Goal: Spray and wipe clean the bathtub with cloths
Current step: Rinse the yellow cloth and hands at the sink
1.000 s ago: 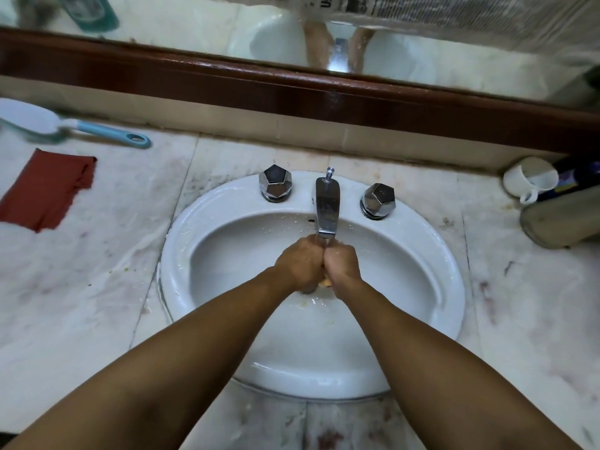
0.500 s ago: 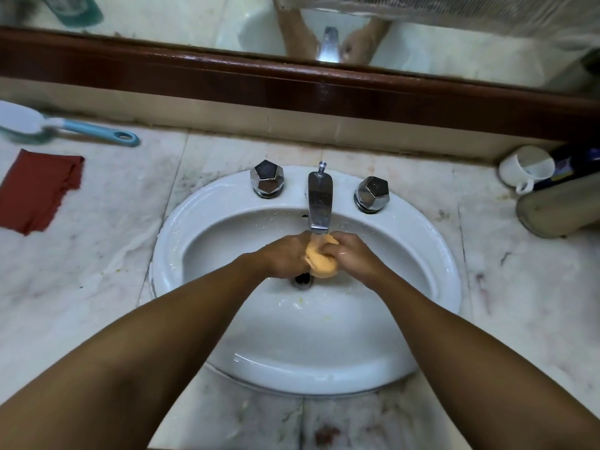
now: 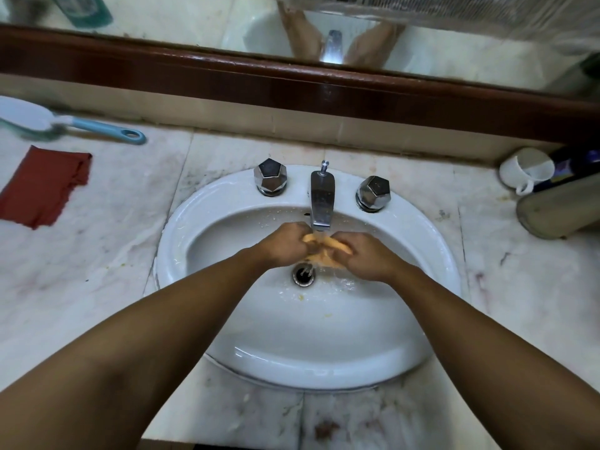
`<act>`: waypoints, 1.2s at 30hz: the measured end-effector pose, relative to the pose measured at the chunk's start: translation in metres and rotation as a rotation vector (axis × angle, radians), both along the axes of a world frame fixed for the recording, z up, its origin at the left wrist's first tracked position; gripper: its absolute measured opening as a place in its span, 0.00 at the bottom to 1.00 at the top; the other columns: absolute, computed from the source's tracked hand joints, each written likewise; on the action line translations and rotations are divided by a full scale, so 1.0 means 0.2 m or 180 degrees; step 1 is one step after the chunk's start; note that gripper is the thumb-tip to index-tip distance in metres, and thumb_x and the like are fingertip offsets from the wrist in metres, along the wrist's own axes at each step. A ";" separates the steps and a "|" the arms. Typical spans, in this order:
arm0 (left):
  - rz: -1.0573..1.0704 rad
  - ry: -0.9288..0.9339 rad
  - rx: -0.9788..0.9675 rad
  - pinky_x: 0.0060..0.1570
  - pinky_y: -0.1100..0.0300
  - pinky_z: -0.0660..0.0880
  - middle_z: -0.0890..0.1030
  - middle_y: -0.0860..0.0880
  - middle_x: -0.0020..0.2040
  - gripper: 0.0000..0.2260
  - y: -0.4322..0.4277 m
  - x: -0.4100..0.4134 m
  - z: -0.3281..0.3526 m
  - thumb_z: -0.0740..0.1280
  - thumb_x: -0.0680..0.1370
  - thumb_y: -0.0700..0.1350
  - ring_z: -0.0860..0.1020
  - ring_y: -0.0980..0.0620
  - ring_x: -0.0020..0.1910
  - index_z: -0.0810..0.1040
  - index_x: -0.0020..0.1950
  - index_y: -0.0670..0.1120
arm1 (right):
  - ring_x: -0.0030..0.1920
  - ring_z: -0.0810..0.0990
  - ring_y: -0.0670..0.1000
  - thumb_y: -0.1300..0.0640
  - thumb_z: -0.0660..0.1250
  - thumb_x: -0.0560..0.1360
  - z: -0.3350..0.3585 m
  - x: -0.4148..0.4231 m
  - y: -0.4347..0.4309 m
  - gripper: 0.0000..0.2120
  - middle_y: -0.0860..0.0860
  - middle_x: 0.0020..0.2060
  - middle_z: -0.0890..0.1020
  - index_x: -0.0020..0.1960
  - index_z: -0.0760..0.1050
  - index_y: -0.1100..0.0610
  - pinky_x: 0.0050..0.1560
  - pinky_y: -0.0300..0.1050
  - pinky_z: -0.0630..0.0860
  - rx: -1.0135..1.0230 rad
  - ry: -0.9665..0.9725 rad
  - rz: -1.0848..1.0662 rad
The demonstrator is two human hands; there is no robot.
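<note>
Both my hands are inside the white sink [image 3: 201,216], just under the chrome tap [image 3: 322,203]. My left hand [image 3: 283,244] and my right hand [image 3: 363,256] grip a wet orange cloth [image 3: 326,253] bunched between them. Water runs from the spout onto the cloth and drips toward the drain [image 3: 303,275]. A dark red cloth [image 3: 42,186] lies flat on the marble counter at the far left.
A blue-handled brush [image 3: 97,129] lies at the back left of the counter. A white cup [image 3: 526,168] on its side and a beige cylinder [image 3: 561,209] sit at the right. Two chrome knobs [image 3: 271,177] flank the tap. A mirror with a dark wooden frame runs behind.
My hands were pressed together under the spout; now they have drawn apart a little and the orange cloth shows between them, stretched under the running water.
</note>
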State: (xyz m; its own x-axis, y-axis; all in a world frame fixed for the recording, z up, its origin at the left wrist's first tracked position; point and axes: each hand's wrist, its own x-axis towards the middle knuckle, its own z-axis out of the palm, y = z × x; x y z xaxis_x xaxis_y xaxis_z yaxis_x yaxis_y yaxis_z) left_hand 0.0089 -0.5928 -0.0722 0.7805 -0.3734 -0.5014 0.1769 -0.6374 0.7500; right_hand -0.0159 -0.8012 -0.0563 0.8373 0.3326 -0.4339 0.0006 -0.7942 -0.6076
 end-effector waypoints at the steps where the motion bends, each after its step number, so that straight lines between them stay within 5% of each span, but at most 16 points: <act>1: 0.0183 0.0141 -0.0186 0.44 0.50 0.82 0.82 0.45 0.50 0.09 0.00 0.00 -0.01 0.70 0.78 0.43 0.83 0.44 0.46 0.77 0.57 0.43 | 0.49 0.79 0.51 0.43 0.71 0.77 0.00 -0.02 0.00 0.10 0.44 0.46 0.81 0.54 0.78 0.47 0.50 0.49 0.75 -0.0094 0.0127 0.0068; 3: 0.0328 0.0259 -0.0435 0.34 0.54 0.81 0.82 0.45 0.49 0.17 -0.01 -0.02 0.00 0.71 0.78 0.41 0.84 0.45 0.41 0.71 0.64 0.46 | 0.44 0.77 0.49 0.35 0.72 0.72 -0.01 -0.04 0.01 0.17 0.44 0.41 0.80 0.48 0.76 0.47 0.44 0.48 0.73 -0.0529 0.0128 0.0118; 6: -0.0390 -0.0043 0.0180 0.42 0.52 0.78 0.81 0.47 0.49 0.13 0.01 -0.03 0.02 0.65 0.79 0.50 0.81 0.46 0.45 0.74 0.63 0.52 | 0.42 0.77 0.54 0.42 0.72 0.75 -0.05 -0.04 0.02 0.15 0.49 0.36 0.79 0.37 0.77 0.52 0.40 0.48 0.69 -0.0565 -0.0121 -0.0081; 9: -0.1019 -0.0024 0.0545 0.49 0.49 0.74 0.78 0.46 0.47 0.12 0.02 -0.05 0.05 0.64 0.76 0.53 0.77 0.44 0.49 0.78 0.52 0.46 | 0.45 0.79 0.54 0.54 0.73 0.74 -0.05 -0.03 0.05 0.07 0.53 0.43 0.80 0.43 0.82 0.58 0.46 0.48 0.72 0.0170 0.0261 -0.0597; 12: -0.0989 0.0201 0.0014 0.53 0.48 0.78 0.79 0.47 0.54 0.17 -0.01 -0.09 0.06 0.71 0.72 0.46 0.79 0.46 0.53 0.75 0.60 0.49 | 0.45 0.80 0.53 0.57 0.72 0.74 -0.03 -0.01 0.10 0.04 0.51 0.42 0.82 0.46 0.79 0.57 0.45 0.47 0.74 0.0596 0.0608 -0.1095; 15: -0.0891 -0.0211 0.0278 0.50 0.55 0.75 0.78 0.47 0.58 0.27 -0.10 -0.11 0.01 0.76 0.73 0.46 0.79 0.45 0.56 0.71 0.69 0.48 | 0.49 0.82 0.54 0.58 0.70 0.75 -0.02 0.02 0.14 0.05 0.52 0.47 0.83 0.51 0.77 0.55 0.51 0.52 0.78 0.0955 0.0721 -0.1639; 18: -0.0807 -0.0348 0.0478 0.50 0.58 0.70 0.79 0.45 0.62 0.22 -0.17 -0.07 0.02 0.73 0.77 0.51 0.77 0.47 0.54 0.74 0.69 0.48 | 0.47 0.82 0.54 0.59 0.65 0.78 0.00 0.04 0.16 0.02 0.53 0.45 0.82 0.48 0.75 0.53 0.46 0.50 0.79 0.1012 0.0792 -0.1879; 21: -0.0815 0.0006 0.0490 0.43 0.58 0.71 0.81 0.49 0.50 0.15 -0.12 -0.02 0.05 0.75 0.75 0.55 0.77 0.53 0.44 0.78 0.55 0.50 | 0.48 0.80 0.56 0.55 0.64 0.77 -0.02 0.03 0.12 0.03 0.53 0.46 0.81 0.48 0.75 0.54 0.45 0.50 0.75 0.0475 0.0457 -0.1248; 25: -0.1094 -0.0092 0.0691 0.38 0.61 0.71 0.80 0.50 0.44 0.08 -0.01 0.01 0.05 0.74 0.76 0.50 0.77 0.50 0.43 0.77 0.48 0.50 | 0.45 0.80 0.48 0.30 0.67 0.73 -0.02 -0.01 0.07 0.20 0.46 0.43 0.82 0.47 0.76 0.47 0.46 0.47 0.75 0.0232 0.0404 -0.0172; 30: -0.0404 0.0295 0.0160 0.39 0.59 0.73 0.81 0.49 0.48 0.10 -0.01 -0.02 0.01 0.73 0.76 0.48 0.79 0.52 0.43 0.78 0.55 0.49 | 0.40 0.77 0.50 0.47 0.74 0.75 -0.04 0.02 0.04 0.10 0.47 0.39 0.79 0.42 0.78 0.51 0.41 0.46 0.69 -0.0187 0.0322 0.0424; 33: 0.0449 0.0661 -0.0312 0.38 0.55 0.77 0.82 0.47 0.43 0.13 -0.05 -0.06 0.01 0.67 0.78 0.49 0.80 0.50 0.36 0.79 0.57 0.43 | 0.47 0.82 0.58 0.54 0.70 0.76 -0.08 -0.02 0.10 0.08 0.56 0.45 0.84 0.50 0.80 0.58 0.48 0.50 0.76 0.0597 0.0363 -0.1096; 36: 0.0695 0.0672 -0.0180 0.53 0.48 0.81 0.84 0.43 0.50 0.16 -0.11 -0.06 0.04 0.60 0.81 0.52 0.83 0.43 0.47 0.80 0.57 0.42 | 0.51 0.85 0.62 0.58 0.66 0.77 -0.08 -0.06 0.22 0.08 0.61 0.45 0.84 0.54 0.78 0.59 0.56 0.60 0.82 0.1923 0.1535 -0.2322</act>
State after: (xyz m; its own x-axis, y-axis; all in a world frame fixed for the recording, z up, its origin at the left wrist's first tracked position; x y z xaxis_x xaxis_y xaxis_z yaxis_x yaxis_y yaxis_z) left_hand -0.0030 -0.6146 -0.0632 0.7262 -0.2404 -0.6441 0.4606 -0.5254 0.7154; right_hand -0.0283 -0.7577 -0.0721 0.7047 0.0907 -0.7037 -0.7001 -0.0717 -0.7104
